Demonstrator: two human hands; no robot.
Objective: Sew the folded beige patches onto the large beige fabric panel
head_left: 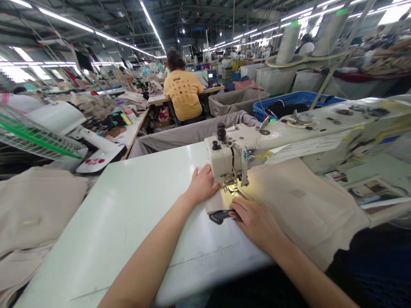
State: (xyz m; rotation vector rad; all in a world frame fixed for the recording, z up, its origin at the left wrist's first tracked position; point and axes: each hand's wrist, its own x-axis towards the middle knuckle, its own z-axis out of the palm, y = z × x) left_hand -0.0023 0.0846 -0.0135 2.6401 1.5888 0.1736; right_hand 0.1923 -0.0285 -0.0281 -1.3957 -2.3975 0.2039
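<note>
A cream sewing machine [289, 137] stands on a white table [135, 205]. Beige fabric [305, 205] lies under its head and spreads to the right. My left hand [202, 185] rests flat on the fabric's left edge beside the needle area, fingers stretched out. My right hand [255, 222] lies on the fabric in front of the presser foot [233, 188]. Its fingers press on a dark small object [220, 216] at the fabric's near edge. The machine's lamp lights the cloth between both hands.
A stack of beige cloth [35, 209] lies at the left. A white fan [64, 128] stands beyond it. A person in a yellow shirt [183, 94] sits with their back to me at a table ahead. Grey fabric bins [192, 132] and a blue crate [298, 102] stand behind the table.
</note>
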